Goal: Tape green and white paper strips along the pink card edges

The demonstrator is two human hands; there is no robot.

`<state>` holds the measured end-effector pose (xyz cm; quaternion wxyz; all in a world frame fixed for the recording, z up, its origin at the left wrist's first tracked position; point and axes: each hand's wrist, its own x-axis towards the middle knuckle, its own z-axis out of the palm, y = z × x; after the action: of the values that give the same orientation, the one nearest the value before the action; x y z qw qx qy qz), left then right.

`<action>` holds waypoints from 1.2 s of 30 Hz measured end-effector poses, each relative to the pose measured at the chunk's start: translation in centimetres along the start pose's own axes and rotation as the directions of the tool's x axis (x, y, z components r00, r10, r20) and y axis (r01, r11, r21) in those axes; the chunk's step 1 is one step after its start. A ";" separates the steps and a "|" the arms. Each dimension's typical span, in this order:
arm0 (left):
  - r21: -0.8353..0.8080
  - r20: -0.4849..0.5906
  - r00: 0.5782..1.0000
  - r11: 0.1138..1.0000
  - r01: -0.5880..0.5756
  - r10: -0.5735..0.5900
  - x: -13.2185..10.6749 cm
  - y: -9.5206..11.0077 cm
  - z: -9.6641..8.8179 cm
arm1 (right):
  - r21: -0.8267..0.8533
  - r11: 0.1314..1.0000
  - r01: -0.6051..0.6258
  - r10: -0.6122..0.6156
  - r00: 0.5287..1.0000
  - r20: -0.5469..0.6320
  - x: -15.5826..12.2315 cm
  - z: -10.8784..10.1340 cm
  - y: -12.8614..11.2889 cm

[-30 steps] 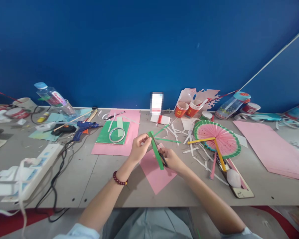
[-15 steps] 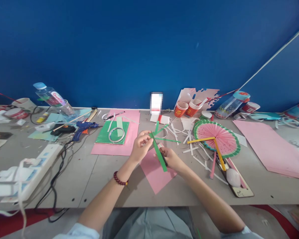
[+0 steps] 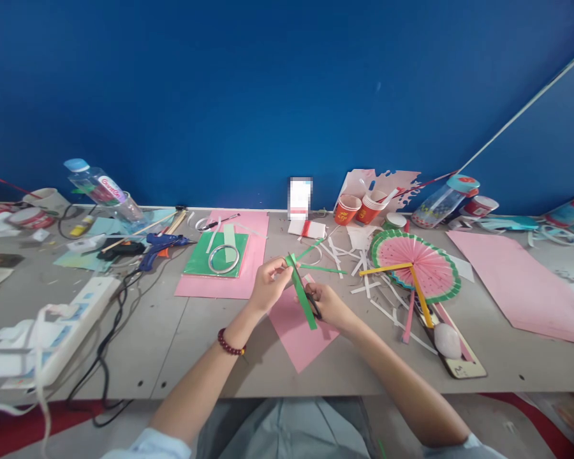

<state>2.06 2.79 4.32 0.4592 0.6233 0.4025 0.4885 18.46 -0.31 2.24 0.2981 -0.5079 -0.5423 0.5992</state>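
Observation:
My left hand [image 3: 272,284] pinches a green paper strip [image 3: 307,309] near its upper end, and the strip slants down to the right. My right hand [image 3: 332,307] grips black-handled scissors [image 3: 314,306], whose blades lie along the strip and are partly hidden. Beneath both hands is a pink paper sheet [image 3: 299,347] on the table. Just beyond my fingers, thin green strips [image 3: 323,269] lie among white paper scraps [image 3: 361,271].
To the right lie a watermelon-patterned paper fan [image 3: 435,264] and a white stone [image 3: 448,340]. Red paper cups [image 3: 348,210] stand at the back. On the left are a blue glue gun [image 3: 160,248], a green paper pack [image 3: 201,264] with a tape roll, and a power strip [image 3: 83,328].
The short green piece that stood up beyond my left fingers no longer shows there. The strip has shifted slightly left, and more of the scissors' handle is visible.

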 end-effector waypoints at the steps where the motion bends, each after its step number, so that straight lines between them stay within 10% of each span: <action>1: 0.012 -0.006 1.000 1.000 -0.001 0.001 0.0 0.0 0.0 | 0.002 1.000 -0.004 0.004 1.000 0.002 0.0 0.0 -0.1; 13: -0.052 -0.024 1.000 0.999 0.008 -0.009 0.0 -0.3 -0.1 | 0.049 0.999 0.003 -0.003 1.000 0.002 0.1 -0.2 0.4; 21: -0.596 -0.011 0.971 0.782 0.185 -0.238 1.1 -0.2 -0.7 | 0.157 0.982 0.102 -0.080 0.987 -0.139 0.2 -0.9 -0.1; 28: -0.893 -0.046 0.900 0.422 0.158 -0.434 2.3 -1.6 -2.7 | -0.294 0.955 0.039 -0.168 0.888 -0.428 0.8 -3.8 0.6; 31: -0.918 -0.016 0.892 0.361 0.166 -0.451 2.4 -2.1 -3.1 | -0.628 0.770 -0.112 -0.299 0.806 -0.510 1.4 -6.0 1.5; 36: -0.925 0.035 0.897 0.327 0.196 -0.440 2.2 -1.8 -3.0 | -0.795 0.573 -0.198 -0.373 0.801 -0.468 2.4 -8.3 2.4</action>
<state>-0.56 5.90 3.46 0.7619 0.1181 0.2325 0.5929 25.96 4.18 0.15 0.2146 -0.7164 -0.6596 0.0750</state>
